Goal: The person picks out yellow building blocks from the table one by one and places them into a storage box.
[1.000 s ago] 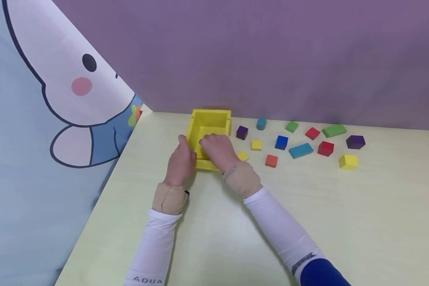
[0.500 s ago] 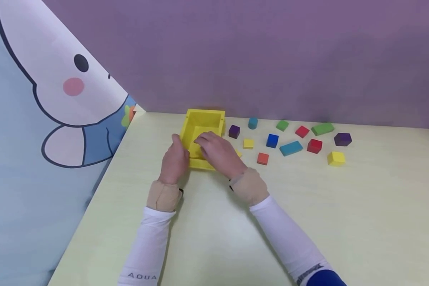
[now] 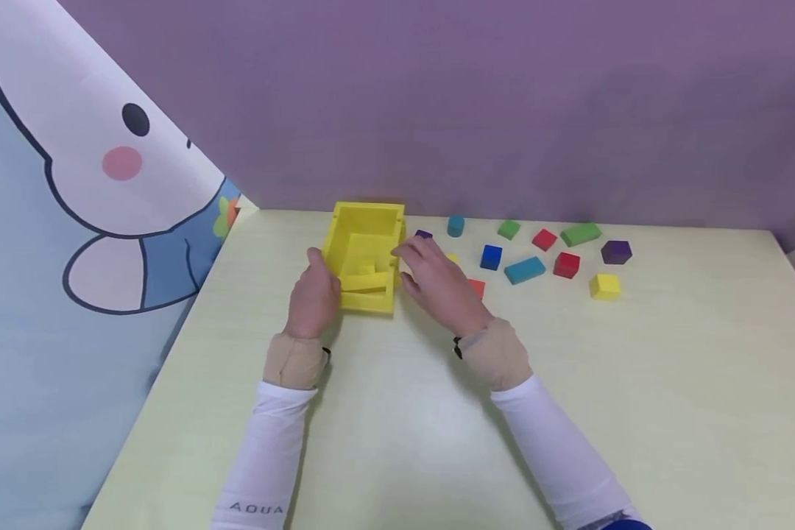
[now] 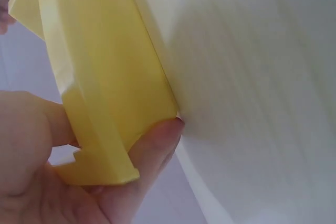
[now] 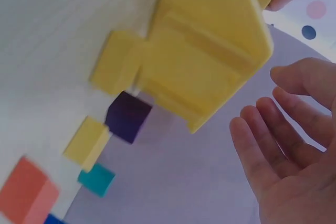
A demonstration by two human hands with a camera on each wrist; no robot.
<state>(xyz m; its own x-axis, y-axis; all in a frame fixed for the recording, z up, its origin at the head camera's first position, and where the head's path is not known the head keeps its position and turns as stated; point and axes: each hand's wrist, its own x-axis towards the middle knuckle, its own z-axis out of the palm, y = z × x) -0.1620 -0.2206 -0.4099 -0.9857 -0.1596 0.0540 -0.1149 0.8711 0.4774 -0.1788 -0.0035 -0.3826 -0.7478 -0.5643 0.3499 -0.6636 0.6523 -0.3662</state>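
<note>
A yellow box without a lid stands at the back of the table. My left hand grips its left side, and in the left wrist view the fingers wrap round one end of the box. Inside, near the front, lie a long yellow block and a small yellow block. My right hand hovers by the right rim, fingers loosely bent. Nothing is in this right hand in the right wrist view. A yellow block beside the box is hidden in the head view.
Right of the box lie a blue cube, a teal cylinder, a teal bar, an orange block, a red cube, a purple block and several others. A purple wall rises behind the table.
My right hand has come up out of the box and moved right, past its rim, uncovering the yellow blocks inside. My left hand keeps its grip. The head view has shifted slightly.
</note>
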